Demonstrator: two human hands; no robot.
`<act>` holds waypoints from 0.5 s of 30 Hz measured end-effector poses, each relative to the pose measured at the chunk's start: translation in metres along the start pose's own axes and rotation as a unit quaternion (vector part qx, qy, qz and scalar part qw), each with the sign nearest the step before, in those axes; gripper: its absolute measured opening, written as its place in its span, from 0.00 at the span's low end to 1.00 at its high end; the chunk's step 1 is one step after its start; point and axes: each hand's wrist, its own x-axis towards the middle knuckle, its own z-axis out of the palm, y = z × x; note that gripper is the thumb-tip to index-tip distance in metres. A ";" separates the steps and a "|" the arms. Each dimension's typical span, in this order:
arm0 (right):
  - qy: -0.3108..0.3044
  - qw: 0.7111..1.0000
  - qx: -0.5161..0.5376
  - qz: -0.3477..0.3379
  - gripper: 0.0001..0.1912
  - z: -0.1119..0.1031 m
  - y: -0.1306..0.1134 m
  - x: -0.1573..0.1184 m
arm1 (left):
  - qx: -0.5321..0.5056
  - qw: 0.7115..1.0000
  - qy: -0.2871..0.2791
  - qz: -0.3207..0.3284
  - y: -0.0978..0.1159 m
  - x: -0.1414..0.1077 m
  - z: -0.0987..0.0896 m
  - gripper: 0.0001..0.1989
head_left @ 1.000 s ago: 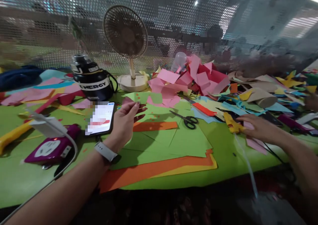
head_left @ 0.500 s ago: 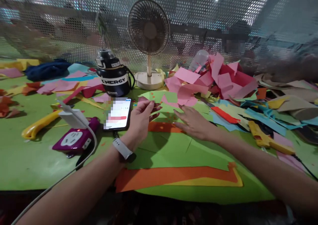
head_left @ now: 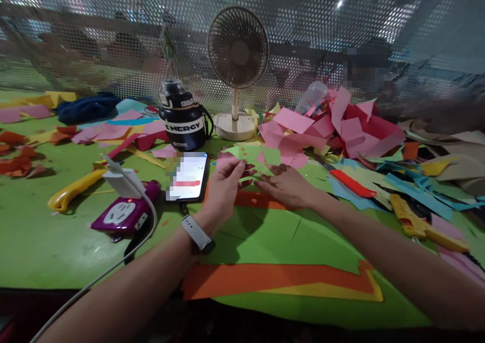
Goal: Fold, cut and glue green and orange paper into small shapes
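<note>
Head camera view, left to right: a lit phone lies beside the left hand, its thumb and fingertips drawn close together; whether they grip anything cannot be told. Just beyond and between both hands is a light green paper piece with orange specks, long axis roughly sideways. The right hand, nearer, fingers loosely spread, seems to touch its right end. Farther right lies a yellow glue gun.

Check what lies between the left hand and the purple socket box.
In the head view, the phone lies there, beside the left hand, with a bend of white cable nearer the purple socket box.
</note>
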 end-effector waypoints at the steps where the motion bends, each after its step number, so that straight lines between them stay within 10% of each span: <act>1: 0.000 0.999 0.030 0.026 0.30 -0.005 0.000 -0.002 | -0.001 1.000 0.005 -0.005 0.000 0.000 0.000 0.03; 10: 0.070 0.822 0.530 0.198 0.19 -0.035 -0.023 -0.046 | 0.023 1.000 0.002 -0.019 0.000 -0.004 0.002 0.04; 15: 0.192 0.881 0.421 0.099 0.21 -0.028 -0.037 -0.049 | 0.051 0.995 -0.066 -0.051 -0.004 -0.014 0.007 0.04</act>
